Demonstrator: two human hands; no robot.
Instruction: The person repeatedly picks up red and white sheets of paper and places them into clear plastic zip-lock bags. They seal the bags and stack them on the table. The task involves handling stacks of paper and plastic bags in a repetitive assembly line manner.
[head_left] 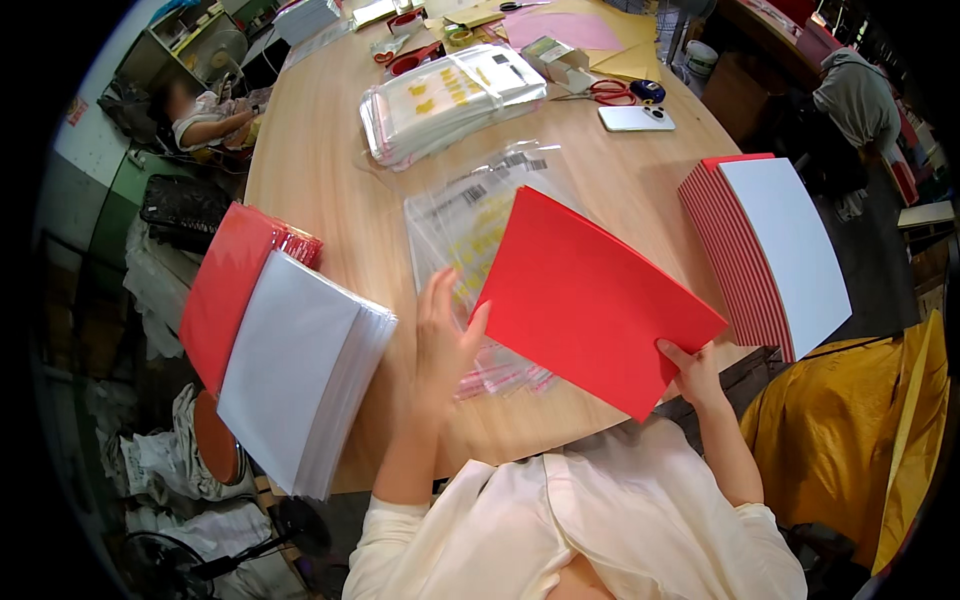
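Note:
My right hand grips the near right corner of a red sheet of card and holds it tilted above the wooden table. My left hand is spread with fingers apart at the sheet's left edge, resting over a pile of clear plastic bags that lies under the sheet. A stack of white sheets overlapping a red stack sits to my left. A thick stack of red cards with a white top lies to my right.
Further back lie a bundle of bagged items, red scissors, a white phone, a small box, pink and yellow paper. A seated person is at far left, another at far right. Yellow fabric hangs on my right.

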